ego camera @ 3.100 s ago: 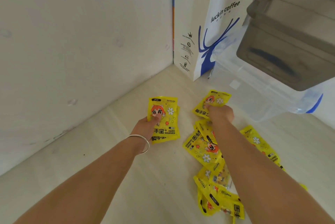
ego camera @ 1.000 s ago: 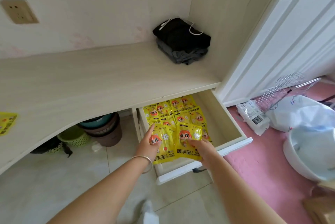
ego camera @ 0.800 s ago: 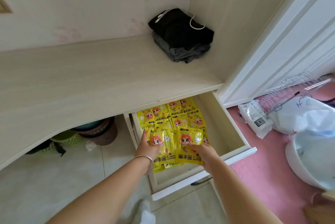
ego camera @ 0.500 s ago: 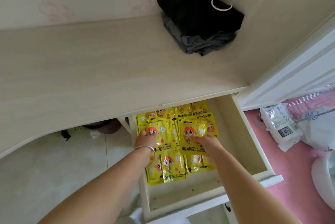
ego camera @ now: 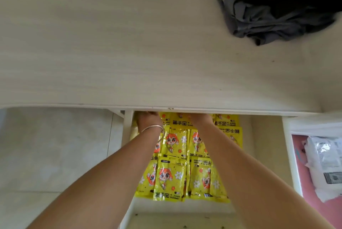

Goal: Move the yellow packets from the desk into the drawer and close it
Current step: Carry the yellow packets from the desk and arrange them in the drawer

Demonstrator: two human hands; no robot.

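The drawer point(ego camera: 266, 154) stands pulled out under the desk top point(ego camera: 129, 43). Several yellow hand-warmer packets point(ego camera: 170, 178) lie in overlapping rows across its left and middle. Both my arms reach into the drawer's back. My left hand point(ego camera: 148, 120), with a silver bracelet on the wrist, and my right hand point(ego camera: 199, 119) rest on the rearmost packets point(ego camera: 178, 122). The desk edge hides the fingers of both hands, so their grip cannot be made out.
Folded dark clothes point(ego camera: 277, 10) lie on the desk at the back right. A white plastic package point(ego camera: 323, 164) sits on the pink floor right of the drawer. Pale floor tiles point(ego camera: 55, 154) show on the left. The drawer's right part and front strip point(ego camera: 175, 210) are bare.
Both hands have carried packets from the desk to the drawer and pushed further back under the desk edge. My view has tilted down and closer over the drawer.
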